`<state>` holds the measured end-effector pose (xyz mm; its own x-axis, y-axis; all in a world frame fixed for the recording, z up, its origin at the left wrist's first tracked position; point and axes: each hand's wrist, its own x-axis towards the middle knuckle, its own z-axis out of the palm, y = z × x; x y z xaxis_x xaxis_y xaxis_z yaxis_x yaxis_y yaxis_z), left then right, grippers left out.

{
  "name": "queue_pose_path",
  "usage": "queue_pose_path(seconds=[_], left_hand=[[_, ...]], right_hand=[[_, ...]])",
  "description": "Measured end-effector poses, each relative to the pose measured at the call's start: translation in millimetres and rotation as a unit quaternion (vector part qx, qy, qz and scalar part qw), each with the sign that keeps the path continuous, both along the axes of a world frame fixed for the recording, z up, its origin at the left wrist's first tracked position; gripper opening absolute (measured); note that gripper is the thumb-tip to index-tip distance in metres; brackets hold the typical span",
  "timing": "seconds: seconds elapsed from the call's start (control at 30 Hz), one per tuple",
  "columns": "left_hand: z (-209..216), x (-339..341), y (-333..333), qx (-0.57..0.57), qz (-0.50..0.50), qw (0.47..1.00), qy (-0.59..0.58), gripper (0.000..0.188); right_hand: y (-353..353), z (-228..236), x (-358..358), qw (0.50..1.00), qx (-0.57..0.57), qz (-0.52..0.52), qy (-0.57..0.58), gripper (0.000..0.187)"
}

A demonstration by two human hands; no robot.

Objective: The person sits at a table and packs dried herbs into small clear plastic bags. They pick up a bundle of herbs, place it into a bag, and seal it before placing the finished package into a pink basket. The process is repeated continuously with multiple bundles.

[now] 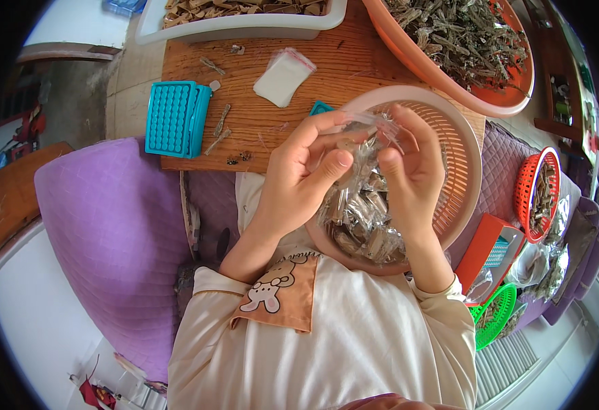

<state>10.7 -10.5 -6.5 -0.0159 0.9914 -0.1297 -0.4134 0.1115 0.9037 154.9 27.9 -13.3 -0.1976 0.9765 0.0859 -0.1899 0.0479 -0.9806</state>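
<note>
My left hand (306, 174) and my right hand (414, 171) are raised over the pink slotted basket (465, 164). Between them they hold a small see-through plastic bag (374, 123), its upper edge pinched by the fingers of both hands. What lies inside the bag is hard to make out behind the fingers and glare. Below, the basket contains a heap of small see-through packets (368, 215) with brownish dried pieces in them. Part of a teal object (322, 108) shows beside my left fingers.
On the wooden table (244, 58) lie flat plastic bags (284, 76), a teal bumpy tray (173, 119) and loose dried stems (222, 119). Behind stand a white tub (244, 27) of tan pieces and an orange basin (443, 82) of dried plants. Red (523, 184) and green baskets (508, 318) stand right.
</note>
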Motion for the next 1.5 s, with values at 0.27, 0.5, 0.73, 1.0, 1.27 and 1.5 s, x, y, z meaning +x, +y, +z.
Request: queue_pose_path(seconds=[0.27, 0.5, 0.73, 1.0, 1.27, 1.5], left_hand=[[-9.4, 8.7, 3.7, 0.116, 0.084, 0.962, 0.232, 0.037], [0.2, 9.2, 7.1, 0.254, 0.251, 0.806, 0.472, 0.034], [7.7, 1.4, 16.5, 0.331, 0.159, 0.700, 0.612, 0.023], [-4.4, 5.6, 23.3, 0.289, 0.146, 0.788, 0.525, 0.016], [-7.9, -26.3, 42.7, 0.204, 0.303, 0.727, 0.581, 0.011], [12.0, -44.3, 22.7, 0.254, 0.252, 0.792, 0.494, 0.012]], right_hand=[[-2.0, 15.7, 5.2, 0.977, -0.144, 0.137, -0.077, 0.040], [2.9, 1.0, 10.3, 0.972, -0.009, 0.099, -0.211, 0.015], [2.2, 23.2, -0.7, 0.938, 0.150, 0.075, -0.303, 0.015], [7.5, 32.0, 8.8, 0.877, 0.214, 0.121, -0.414, 0.008], [0.0, 31.4, 11.9, 0.917, 0.131, 0.138, -0.351, 0.008], [-1.5, 15.6, 26.7, 0.958, -0.074, 0.102, -0.259, 0.017]])
